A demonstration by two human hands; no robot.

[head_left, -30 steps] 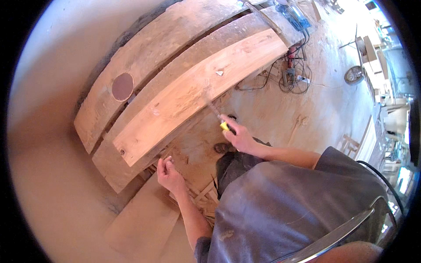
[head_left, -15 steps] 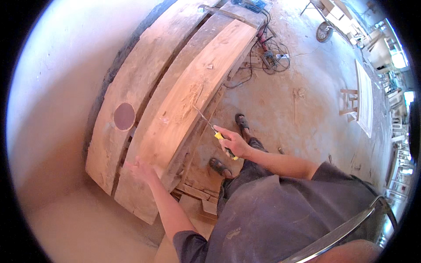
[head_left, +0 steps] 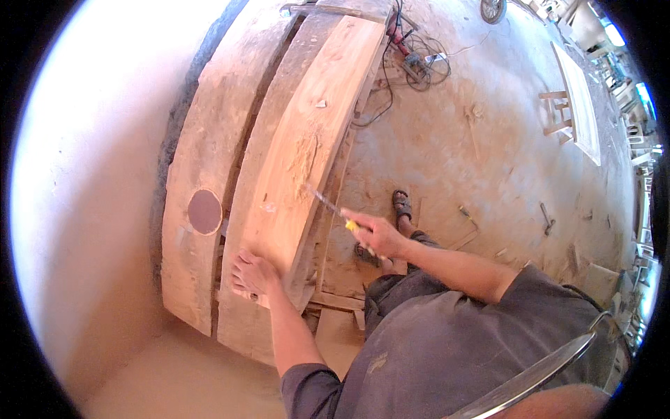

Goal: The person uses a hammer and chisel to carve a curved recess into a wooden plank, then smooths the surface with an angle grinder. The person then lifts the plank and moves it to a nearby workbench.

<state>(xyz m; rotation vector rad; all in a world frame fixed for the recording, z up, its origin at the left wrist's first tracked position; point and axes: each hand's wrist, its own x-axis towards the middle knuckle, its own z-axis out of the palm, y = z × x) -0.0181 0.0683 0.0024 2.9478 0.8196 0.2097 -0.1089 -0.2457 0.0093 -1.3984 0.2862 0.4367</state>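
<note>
A long pale wooden board [head_left: 276, 241] lies on the workbench, with a heap of sawdust-coloured material [head_left: 301, 162] near its middle. My right hand [head_left: 377, 236] is closed round the yellow and dark handle of a tool with a long thin metal shaft, which looks like a screwdriver [head_left: 325, 201]. Its tip reaches over the board to the near side of the heap; whether it touches the wood is too blurred to tell. At the board's near end, my left hand [head_left: 255, 274] has its fingers curled over the end and edge, holding it.
A round brown sanding disc [head_left: 205, 211] sits on the bench's left plank [head_left: 192, 272], beside the wall. A small chip [head_left: 321, 104] lies farther up the board. A corded power tool [head_left: 413, 61] and a hammer [head_left: 547, 220] are on the floor. A pale panel [head_left: 578, 105] stands at right.
My left hand has gone from a blurred reach near the board's end to gripping it. The screwdriver tip has shifted slightly toward me along the board. The view has turned a little.
</note>
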